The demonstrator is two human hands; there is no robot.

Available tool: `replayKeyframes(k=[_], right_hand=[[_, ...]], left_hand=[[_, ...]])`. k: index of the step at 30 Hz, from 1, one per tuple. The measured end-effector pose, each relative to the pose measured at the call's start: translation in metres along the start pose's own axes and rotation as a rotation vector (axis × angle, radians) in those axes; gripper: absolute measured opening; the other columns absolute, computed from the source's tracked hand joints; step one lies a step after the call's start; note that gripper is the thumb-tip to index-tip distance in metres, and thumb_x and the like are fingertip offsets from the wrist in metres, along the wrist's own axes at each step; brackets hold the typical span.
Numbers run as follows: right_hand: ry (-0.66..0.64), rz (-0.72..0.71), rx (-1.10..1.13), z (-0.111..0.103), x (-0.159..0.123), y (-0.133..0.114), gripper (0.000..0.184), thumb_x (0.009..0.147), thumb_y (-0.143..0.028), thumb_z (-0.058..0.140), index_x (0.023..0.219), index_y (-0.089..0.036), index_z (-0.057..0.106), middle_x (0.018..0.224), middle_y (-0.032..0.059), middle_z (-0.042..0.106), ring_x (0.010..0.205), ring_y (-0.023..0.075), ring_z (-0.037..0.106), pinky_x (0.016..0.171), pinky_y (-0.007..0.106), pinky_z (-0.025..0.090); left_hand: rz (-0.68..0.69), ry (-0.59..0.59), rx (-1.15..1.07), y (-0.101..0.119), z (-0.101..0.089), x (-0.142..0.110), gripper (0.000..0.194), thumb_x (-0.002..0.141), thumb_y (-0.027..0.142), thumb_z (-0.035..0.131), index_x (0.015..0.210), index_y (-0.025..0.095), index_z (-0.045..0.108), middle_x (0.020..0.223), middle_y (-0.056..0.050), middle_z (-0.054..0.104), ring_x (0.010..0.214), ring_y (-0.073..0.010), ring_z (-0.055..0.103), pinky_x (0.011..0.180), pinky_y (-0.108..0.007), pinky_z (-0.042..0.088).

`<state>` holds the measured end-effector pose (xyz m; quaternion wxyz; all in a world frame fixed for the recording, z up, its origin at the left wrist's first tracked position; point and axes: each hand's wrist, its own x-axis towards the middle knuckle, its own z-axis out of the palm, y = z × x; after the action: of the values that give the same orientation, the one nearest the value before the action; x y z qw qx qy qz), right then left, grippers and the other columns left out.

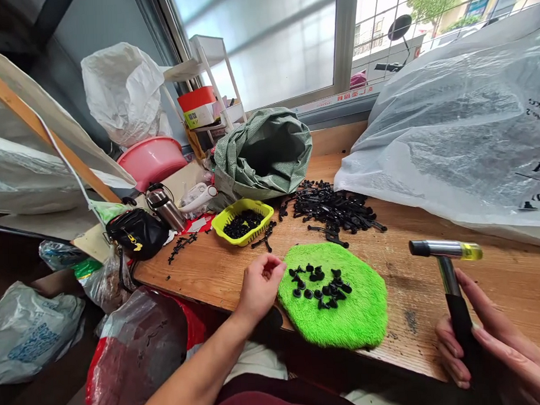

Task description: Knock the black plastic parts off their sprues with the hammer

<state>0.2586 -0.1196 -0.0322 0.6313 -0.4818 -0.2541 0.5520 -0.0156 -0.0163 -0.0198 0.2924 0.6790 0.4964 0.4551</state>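
Small black pieces [318, 294] lie on a green cloth [367, 320], just right of the curled left hand [259, 291], the nearer one; whether its fingers pinch anything is unclear. The right hand [500, 345] grips a hammer [456, 302], head pointing left.

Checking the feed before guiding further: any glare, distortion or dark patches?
Head view, all remarks: daylight washes out the frosted window pane; glints streak the plastic bag; wide lens seemingly stretches the edges; shadow lies below the tabletop; green plush pad and double-faced mallet look fairly sharp.
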Motion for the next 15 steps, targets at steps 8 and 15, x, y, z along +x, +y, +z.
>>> replayKeyframes(k=[8, 15], right_hand=[[0.007, -0.002, 0.028, 0.001, 0.001, 0.0, 0.082, 0.064, -0.051, 0.076, 0.139, -0.047, 0.042, 0.056, -0.0028, 0.05, 0.04, 0.0144, 0.042, 0.037, 0.023, 0.04], [0.02, -0.019, -0.01, -0.001, 0.002, 0.002, 0.078, 0.067, -0.053, 0.073, 0.139, -0.048, 0.042, 0.056, -0.0031, 0.05, 0.041, 0.0136, 0.042, 0.038, 0.022, 0.04]], left_hand=[[-0.137, -0.132, 0.02, -0.009, 0.012, 0.016, 0.008, 0.072, 0.022, 0.062, 0.075, 0.014, 0.064, 0.064, 0.001, 0.057, 0.056, -0.0091, 0.045, 0.053, -0.02, 0.036], [0.082, -0.093, 0.074, -0.014, 0.002, 0.01, 0.02, 0.072, 0.009, 0.058, 0.089, 0.016, 0.067, 0.078, -0.002, 0.061, 0.06, -0.0093, 0.051, 0.056, -0.02, 0.042]])
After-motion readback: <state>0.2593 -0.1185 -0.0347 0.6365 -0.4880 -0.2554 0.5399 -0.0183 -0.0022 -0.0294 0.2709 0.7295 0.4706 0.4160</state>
